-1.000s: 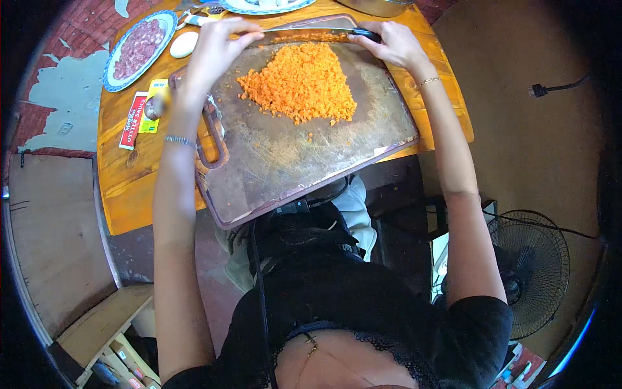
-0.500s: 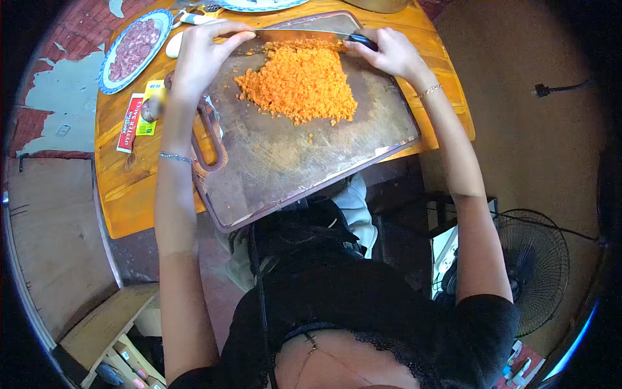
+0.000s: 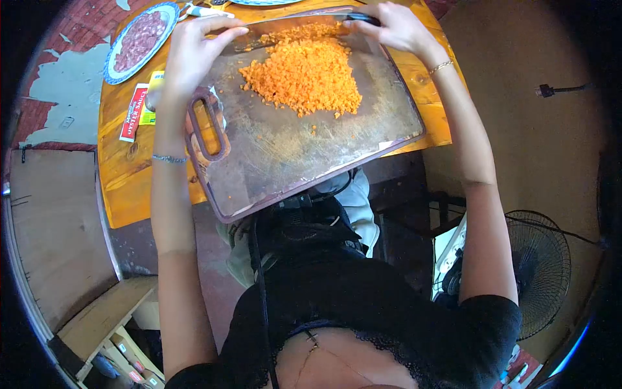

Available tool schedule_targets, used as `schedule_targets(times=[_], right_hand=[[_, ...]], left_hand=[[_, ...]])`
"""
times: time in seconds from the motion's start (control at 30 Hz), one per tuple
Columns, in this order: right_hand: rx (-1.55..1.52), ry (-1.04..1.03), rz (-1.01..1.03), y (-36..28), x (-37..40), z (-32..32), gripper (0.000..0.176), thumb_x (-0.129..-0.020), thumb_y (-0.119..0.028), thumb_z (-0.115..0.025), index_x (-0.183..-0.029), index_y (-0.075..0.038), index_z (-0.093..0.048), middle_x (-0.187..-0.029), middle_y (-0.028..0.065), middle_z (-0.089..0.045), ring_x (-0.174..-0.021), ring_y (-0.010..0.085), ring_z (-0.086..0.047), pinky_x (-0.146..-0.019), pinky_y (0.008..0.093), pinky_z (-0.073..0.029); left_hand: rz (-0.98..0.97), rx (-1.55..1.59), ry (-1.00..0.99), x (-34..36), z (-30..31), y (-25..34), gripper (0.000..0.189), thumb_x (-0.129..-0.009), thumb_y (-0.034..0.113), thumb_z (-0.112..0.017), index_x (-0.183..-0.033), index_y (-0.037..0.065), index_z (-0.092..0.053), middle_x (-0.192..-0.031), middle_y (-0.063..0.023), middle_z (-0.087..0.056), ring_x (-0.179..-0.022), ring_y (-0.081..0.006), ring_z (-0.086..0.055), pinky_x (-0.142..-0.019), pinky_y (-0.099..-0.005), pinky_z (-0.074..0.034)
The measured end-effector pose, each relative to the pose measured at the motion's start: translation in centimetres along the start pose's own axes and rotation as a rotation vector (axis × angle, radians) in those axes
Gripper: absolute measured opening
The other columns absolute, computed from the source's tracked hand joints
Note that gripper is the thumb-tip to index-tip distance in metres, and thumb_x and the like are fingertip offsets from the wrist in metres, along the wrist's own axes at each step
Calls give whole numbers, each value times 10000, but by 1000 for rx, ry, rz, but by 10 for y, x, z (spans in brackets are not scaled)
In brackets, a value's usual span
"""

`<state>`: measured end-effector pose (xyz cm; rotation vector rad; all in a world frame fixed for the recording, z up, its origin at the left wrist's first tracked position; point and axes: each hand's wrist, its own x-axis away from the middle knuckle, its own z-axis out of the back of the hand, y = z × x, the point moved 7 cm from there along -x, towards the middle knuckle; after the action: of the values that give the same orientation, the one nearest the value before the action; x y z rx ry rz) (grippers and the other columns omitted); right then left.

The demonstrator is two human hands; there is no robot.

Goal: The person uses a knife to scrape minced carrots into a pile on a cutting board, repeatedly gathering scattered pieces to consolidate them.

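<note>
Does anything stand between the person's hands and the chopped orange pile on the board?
Only the knife, held along the pile's far side: right hand on the handle, left hand at the other end. Nothing else visible stands between hands and pile.

Both arms reach away from the near side. The left arm [image 3: 172,214] runs nearly straight to the far side, and its wrist turns the left hand [image 3: 193,55] inward, fingers extended rightward and bent a little, with thumb and forefinger tips close together. The right arm [image 3: 476,155] bends slightly at the elbow, its forearm slanting far and leftward. The right hand [image 3: 396,27] is curled in a grip, back upward, and sits slightly farther away than the left.
</note>
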<state>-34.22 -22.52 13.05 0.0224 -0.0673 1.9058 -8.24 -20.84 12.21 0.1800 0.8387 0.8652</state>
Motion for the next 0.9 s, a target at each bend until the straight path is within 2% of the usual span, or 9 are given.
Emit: schedule_targets(times=[0.03, 0.13, 0.27, 0.3, 0.53, 0.67, 0.7, 0.83, 0.9], right_hand=[[10, 98, 132, -6, -3, 4, 454, -862, -437, -532, -845, 3, -644, -745, 228, -641, -719, 369, -628, -663, 451, -482], [-103, 32, 136, -10, -19, 4, 426, -862, -410, -545, -862, 4, -647, -768, 226, -644, -741, 367, -626, -670, 442, -482], [-193, 121, 226, -25, -39, -1, 426, -871, -396, -531, -1075, -30, -608, -928, 219, -651, -878, 363, -611, -755, 455, -460], [-204, 132, 308, -31, -44, -5, 424, -876, -396, -527, -1156, -81, -585, -998, 183, -652, -938, 327, -596, -797, 455, -404], [-253, 157, 466, -57, -55, -17, 261, -870, -316, -559, -1031, -128, -642, -957, 103, -669, -902, 254, -583, -789, 412, -299], [-249, 174, 411, -42, -31, -15, 175, -854, -282, -587, -932, -139, -650, -831, 68, -632, -850, 210, -561, -802, 421, -270], [-260, 47, 325, -38, -27, -16, 168, -849, -273, -595, -920, -131, -649, -846, 59, -614, -874, 217, -548, -828, 436, -268], [-224, 211, 352, -29, -18, -2, 197, -847, -256, -603, -959, -102, -652, -889, 68, -623, -960, 240, -521, -879, 451, -276], [-297, 266, 405, -27, -24, 2, 202, -846, -254, -606, -972, -102, -650, -893, 73, -625, -962, 243, -520, -876, 429, -288]], left_hand=[[6, -12, -2, 1, 7, 5, 194, -804, 163, -706, -934, 19, -711, -871, -94, -705, -767, -165, -662, -724, -272, -500], [47, -22, -9, 6, 17, 5, 192, -804, 141, -707, -944, 10, -710, -859, -88, -705, -762, -142, -656, -722, -256, -498], [87, -75, -4, 20, 26, 0, 183, -798, 133, -712, -925, 1, -710, -854, -101, -705, -760, -146, -657, -712, -258, -501], [98, -63, 0, 25, 27, -6, 181, -797, 130, -713, -923, 1, -710, -853, -101, -705, -758, -144, -657, -707, -257, -502], [181, -55, 87, 56, 28, -10, 157, -784, 119, -718, -894, 7, -711, -781, -80, -687, -667, -119, -624, -604, -227, -476], [239, -43, 40, 65, 17, 16, 144, -778, 127, -726, -888, 34, -719, -737, -52, -667, -613, -93, -579, -556, -221, -449], [245, -27, 47, 63, 15, 18, 140, -780, 128, -726, -888, 39, -720, -737, -45, -667, -613, -88, -576, -555, -218, -448], [284, 26, 57, 56, 11, 20, 128, -796, 106, -713, -900, 33, -717, -745, -24, -659, -621, -78, -568, -552, -213, -451], [110, 68, 131, 42, 16, 21, 127, -798, 84, -705, -903, 13, -711, -761, -38, -666, -627, -80, -577, -553, -214, -457]])
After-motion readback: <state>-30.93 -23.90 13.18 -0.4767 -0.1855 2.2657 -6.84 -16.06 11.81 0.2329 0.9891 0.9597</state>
